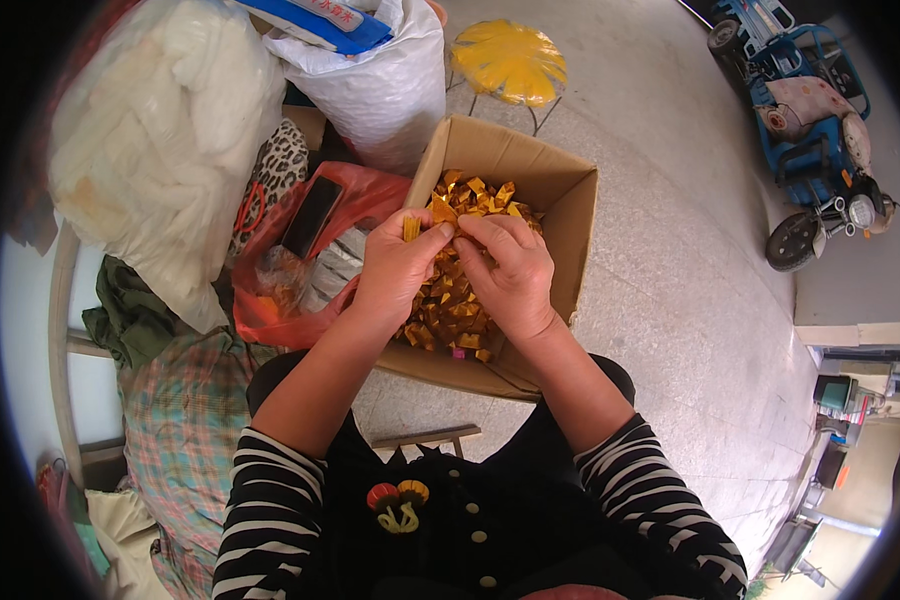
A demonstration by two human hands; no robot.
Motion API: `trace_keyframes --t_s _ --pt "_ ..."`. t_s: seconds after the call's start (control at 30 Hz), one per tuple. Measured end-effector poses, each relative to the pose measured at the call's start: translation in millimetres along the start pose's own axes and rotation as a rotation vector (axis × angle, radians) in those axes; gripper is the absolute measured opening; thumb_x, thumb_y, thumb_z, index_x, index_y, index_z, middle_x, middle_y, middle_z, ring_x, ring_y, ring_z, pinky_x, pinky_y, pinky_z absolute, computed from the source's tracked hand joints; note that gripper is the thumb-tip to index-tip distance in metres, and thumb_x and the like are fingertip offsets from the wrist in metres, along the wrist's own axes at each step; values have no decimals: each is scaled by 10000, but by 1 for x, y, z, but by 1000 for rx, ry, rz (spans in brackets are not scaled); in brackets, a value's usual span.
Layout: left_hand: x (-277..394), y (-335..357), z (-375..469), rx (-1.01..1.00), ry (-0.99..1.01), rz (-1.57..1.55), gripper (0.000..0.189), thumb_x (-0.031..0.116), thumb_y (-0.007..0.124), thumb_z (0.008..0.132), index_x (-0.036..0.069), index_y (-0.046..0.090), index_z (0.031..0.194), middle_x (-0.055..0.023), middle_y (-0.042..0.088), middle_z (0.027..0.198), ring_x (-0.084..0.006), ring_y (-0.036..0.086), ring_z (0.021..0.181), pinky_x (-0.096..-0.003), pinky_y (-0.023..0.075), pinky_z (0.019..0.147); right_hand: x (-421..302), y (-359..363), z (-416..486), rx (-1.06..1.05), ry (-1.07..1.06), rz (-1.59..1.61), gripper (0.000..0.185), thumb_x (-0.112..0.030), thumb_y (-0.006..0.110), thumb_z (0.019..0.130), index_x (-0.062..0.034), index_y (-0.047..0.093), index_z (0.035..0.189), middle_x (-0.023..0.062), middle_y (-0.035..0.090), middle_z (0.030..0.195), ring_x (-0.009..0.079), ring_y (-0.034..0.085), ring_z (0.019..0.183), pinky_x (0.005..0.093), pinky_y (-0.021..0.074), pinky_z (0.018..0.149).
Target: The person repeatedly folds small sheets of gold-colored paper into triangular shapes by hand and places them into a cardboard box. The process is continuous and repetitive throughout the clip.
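My left hand (pixel 397 262) grips a small gold foil paper piece (pixel 442 209) between thumb and fingers. A thin stack of gold paper (pixel 412 228) also sticks up from that hand, behind the thumb. On the other side, my right hand (pixel 511 270) pinches the same foil piece, its thumb and fingertips close to my left thumb. Both hands are above an open cardboard box (pixel 574 225). Inside it lies a heap of folded gold foil pieces (pixel 450 304), partly covered by my hands. One small purple piece (pixel 459 352) shows near the box's near wall.
Left of the box, a red plastic bag (pixel 259 300) holds a dark phone-like object (pixel 312 217) and grey packs. Behind it stand a white woven sack (pixel 390 90) and a clear bag of white stuffing (pixel 165 142). A yellow-topped stool (pixel 508 61) and a blue three-wheeler (pixel 802 150) stand farther off.
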State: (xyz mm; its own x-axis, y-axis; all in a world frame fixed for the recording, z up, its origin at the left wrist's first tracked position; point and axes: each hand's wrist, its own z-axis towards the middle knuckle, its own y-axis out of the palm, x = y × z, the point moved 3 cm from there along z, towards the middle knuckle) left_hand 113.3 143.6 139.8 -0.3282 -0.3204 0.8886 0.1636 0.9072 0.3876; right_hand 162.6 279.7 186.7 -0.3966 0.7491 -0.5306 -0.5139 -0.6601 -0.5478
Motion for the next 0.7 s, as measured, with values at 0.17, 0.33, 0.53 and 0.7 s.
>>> trace_keyframes --t_s 0.17,0.33,0.53,0.7 --pt "-1 1 0 15 25 12 113 102 693 846 62 600 894 43 523 680 -12 425 516 -178 328 443 3 4 -2 12 41 64 225 -6 741 734 -73 685 941 91 651 876 237 640 801 303 505 722" --pt "2 3 -3 3 57 25 100 77 681 850 53 605 909 45 533 714 -8 440 555 -179 343 462 16 11 -4 -78 341 574 173 20 712 774 -57 659 920 30 647 871 142 618 792 253 490 718" --pt "6 3 -4 -100 201 152 83 36 657 856 18 597 911 43 539 756 -12 452 640 -177 374 535 35 18 -14 -291 968 1093 106 8 685 824 -48 620 887 -25 624 845 43 560 749 194 462 675" --pt "12 4 -4 -105 293 299 102 54 665 856 14 600 924 48 530 722 -15 452 637 -178 374 545 33 15 -14 -329 829 845 71 -45 693 836 -32 625 852 -22 619 769 45 548 680 197 454 618"
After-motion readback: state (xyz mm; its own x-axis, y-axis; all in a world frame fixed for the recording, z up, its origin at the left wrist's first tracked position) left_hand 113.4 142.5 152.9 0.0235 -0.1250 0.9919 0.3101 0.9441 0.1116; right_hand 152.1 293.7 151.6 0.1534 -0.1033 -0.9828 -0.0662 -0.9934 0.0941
